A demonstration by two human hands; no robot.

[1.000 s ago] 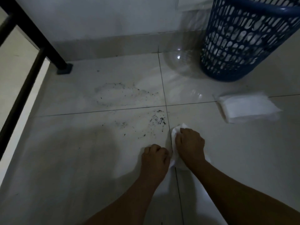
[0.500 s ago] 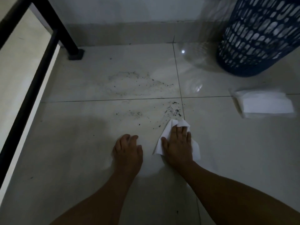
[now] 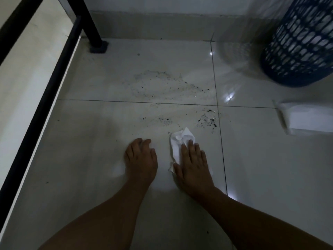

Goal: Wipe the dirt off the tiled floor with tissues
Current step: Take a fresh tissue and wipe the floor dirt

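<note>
**Step in hand: forward wiping stroke**

My right hand (image 3: 193, 165) lies flat on the crumpled white paper tissue (image 3: 181, 140). The fingers are straight and close together, and the palm presses the tissue onto the glossy pale tiled floor (image 3: 81, 159). No finger curls round the tissue. My left hand (image 3: 140, 159) rests on bare tile just to the left, fingers loosely bent and holding nothing. I judge that it acts as a brace.

The far edge of the tissue stops just short of the dirt. The dense cluster of black specks (image 3: 207, 121) lies just beyond it and slightly to the right, beside the vertical grout line (image 3: 218, 134). A thinner patch of specks (image 3: 164, 120) lies beyond the tissue to the left. A faint ring-shaped smudge (image 3: 167, 85) covers the far tile.

Recommended procedure, in my judgement:

1. Put the palm's weight over the tissue so that it cannot slip out from under the fingers.
2. Push far and slightly right, over the dense cluster.
3. Draw the tissue back towards me to gather the specks. Scattered specks may lodge in the grout line.
4. Fold the soiled face inward before wiping the thinner patch.
5. Use a fresh sheet for the ring-shaped smudge. The white pack of tissues (image 3: 310, 118) lies well to the right, near the blue perforated plastic basket (image 3: 302, 42).

Caution: dry specks may roll ahead of the tissue, so advance slowly.
</note>
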